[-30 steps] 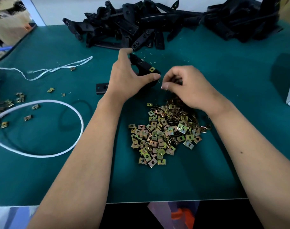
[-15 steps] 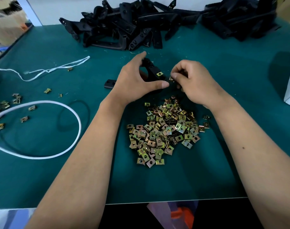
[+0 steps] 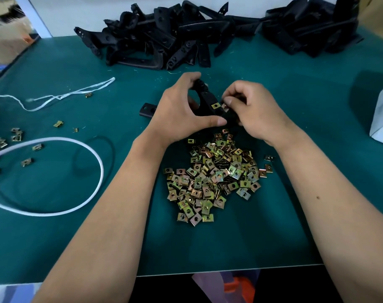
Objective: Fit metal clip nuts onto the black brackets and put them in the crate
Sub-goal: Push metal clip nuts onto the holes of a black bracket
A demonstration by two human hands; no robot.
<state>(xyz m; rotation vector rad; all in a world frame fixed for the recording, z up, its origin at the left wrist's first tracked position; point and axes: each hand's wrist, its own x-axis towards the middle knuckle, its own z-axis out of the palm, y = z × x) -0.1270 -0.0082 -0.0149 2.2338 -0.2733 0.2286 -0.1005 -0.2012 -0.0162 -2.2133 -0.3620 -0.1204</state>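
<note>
My left hand (image 3: 181,110) grips a black bracket (image 3: 204,99) just above the green table, thumb under it and fingers over its far end. One brass clip nut (image 3: 215,105) sits on the bracket. My right hand (image 3: 251,110) pinches another clip nut (image 3: 225,107) against the bracket's right end. A heap of loose clip nuts (image 3: 212,178) lies right below both hands. The bracket's other end (image 3: 147,110) sticks out left of my left hand. No crate is in view.
A big pile of black brackets (image 3: 164,38) runs along the table's far edge, with more at the far right (image 3: 306,25). White cord (image 3: 61,97) and a white loop (image 3: 77,147) lie left, among scattered clip nuts (image 3: 16,136). A white box (image 3: 382,119) stands at the right edge.
Both hands came together over the nut heap. My right hand left the heap with a nut and brought it up against the bracket's right end; my left hand shifted the bracket slightly right.
</note>
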